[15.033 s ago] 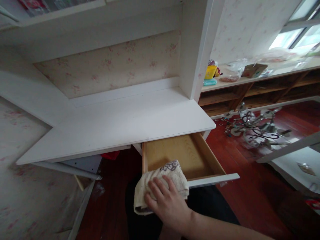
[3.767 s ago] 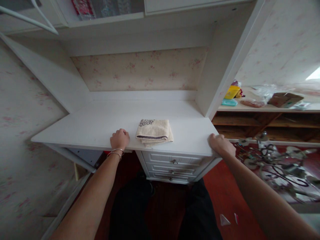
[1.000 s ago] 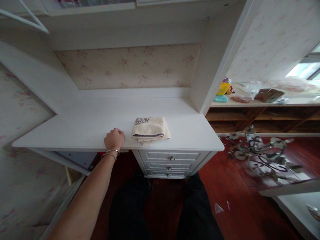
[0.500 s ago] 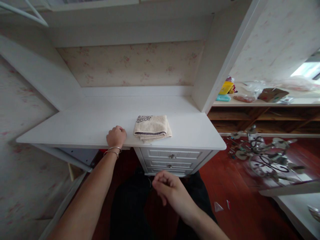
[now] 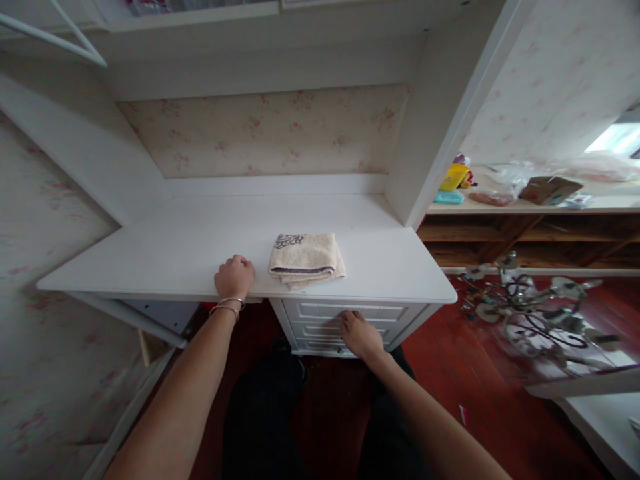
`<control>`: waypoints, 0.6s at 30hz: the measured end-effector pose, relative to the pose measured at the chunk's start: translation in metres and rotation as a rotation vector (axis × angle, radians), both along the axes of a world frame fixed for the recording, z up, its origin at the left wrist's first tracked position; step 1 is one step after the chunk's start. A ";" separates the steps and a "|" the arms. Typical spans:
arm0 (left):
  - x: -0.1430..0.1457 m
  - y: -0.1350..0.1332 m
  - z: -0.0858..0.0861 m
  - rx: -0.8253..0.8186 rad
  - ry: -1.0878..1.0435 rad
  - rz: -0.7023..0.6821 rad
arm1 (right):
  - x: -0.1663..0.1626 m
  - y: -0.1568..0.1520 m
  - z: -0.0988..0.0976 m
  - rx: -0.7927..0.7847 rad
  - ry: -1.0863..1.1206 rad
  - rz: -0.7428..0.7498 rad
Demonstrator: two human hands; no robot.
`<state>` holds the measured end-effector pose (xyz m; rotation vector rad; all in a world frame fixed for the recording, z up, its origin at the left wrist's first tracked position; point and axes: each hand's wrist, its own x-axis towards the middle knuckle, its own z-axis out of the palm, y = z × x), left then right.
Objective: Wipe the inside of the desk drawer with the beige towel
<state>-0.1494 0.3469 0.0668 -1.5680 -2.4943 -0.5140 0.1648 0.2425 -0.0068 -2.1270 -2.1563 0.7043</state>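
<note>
White desk (image 5: 190, 248) carries a folded beige towel (image 5: 306, 257) by its front edge. Beside the towel the left hand (image 5: 234, 277) braces, fingers curled tight. Below it, the right hand (image 5: 357, 333) has its fingers closed on the pull of the top drawer (image 5: 310, 311).

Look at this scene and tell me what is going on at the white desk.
A person faces a white desk. Their left grip, bangles at the wrist, rests curled on the desk top's front edge. Their right grip reaches down to the drawers beneath, fingers at the upper fronts; whether it holds a handle cannot be told. All the drawers look shut. A folded beige towel lies on the desk top just beside the left grip, not touching it.
</note>
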 end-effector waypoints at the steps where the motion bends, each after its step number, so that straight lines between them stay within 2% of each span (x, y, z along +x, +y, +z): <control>1: 0.000 0.000 0.000 0.000 0.000 0.001 | 0.000 0.001 -0.001 0.014 0.009 -0.007; 8: 0.000 0.001 0.004 -0.025 -0.017 -0.009 | 0.004 0.007 -0.001 0.026 0.080 -0.047; 11: 0.000 0.002 0.004 -0.017 -0.018 -0.007 | 0.003 -0.002 -0.002 0.040 0.080 -0.070; 14: 0.000 0.002 0.003 -0.010 -0.013 -0.006 | 0.003 -0.030 -0.005 0.075 0.104 -0.068; 18: 0.000 0.002 0.002 -0.018 -0.015 0.002 | 0.008 -0.091 -0.008 0.066 0.185 -0.044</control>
